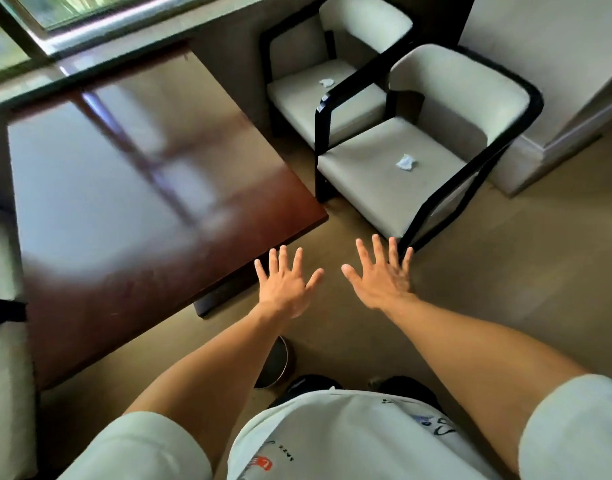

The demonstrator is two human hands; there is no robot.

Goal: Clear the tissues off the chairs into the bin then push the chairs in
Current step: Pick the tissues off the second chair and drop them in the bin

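Head view: we find both hands raised over the floor, palms down, fingers spread wide and holding nothing. The left hand [286,285] hangs just off the corner of the wooden table [131,188]; the right hand [380,275] hangs near the front leg of the nearer armchair [432,147], its fingertips close to the black frame, though we cannot tell if they touch it.

One crumpled tissue [406,162] lies on the nearer armchair's seat, ahead of the right hand and slightly to its right. A second tissue [326,82] lies on the seat of the farther armchair [332,64], well beyond both hands. Neither has a clear long axis.

The bin [276,362] stands on the floor by the person's feet, partly hidden under the left forearm.

We judge the right hand the nearer to the first tissue; a forward reach over the seat front would serve.
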